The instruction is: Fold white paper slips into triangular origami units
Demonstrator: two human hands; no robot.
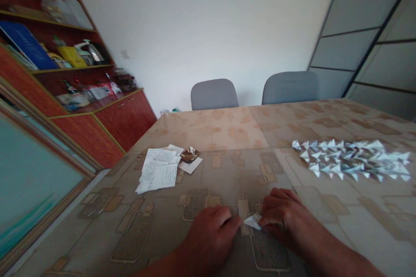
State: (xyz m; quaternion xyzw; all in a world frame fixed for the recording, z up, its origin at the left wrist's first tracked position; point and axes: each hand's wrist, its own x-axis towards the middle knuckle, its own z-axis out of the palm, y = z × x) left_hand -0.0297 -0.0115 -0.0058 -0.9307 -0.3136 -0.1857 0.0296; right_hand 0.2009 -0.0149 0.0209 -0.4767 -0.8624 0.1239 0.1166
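From where I stood, the left hand (212, 231) lay low over the patterned tabletop (97, 229), knuckles up, fingers curled, thumb side toward the other. The right hand (287, 218), wrist angled inward, pinched a small, pointed folded paper piece (252, 221) between the two hands. The left fingertips sat at its tip; whether they gripped it, I could not tell. Ahead-left of the hands lay flat, written paper sheets (159, 169), overlapping; ahead-right, rows of spiky folded paper (354, 158). Farther ahead stood two rounded grey chairs (214, 94).
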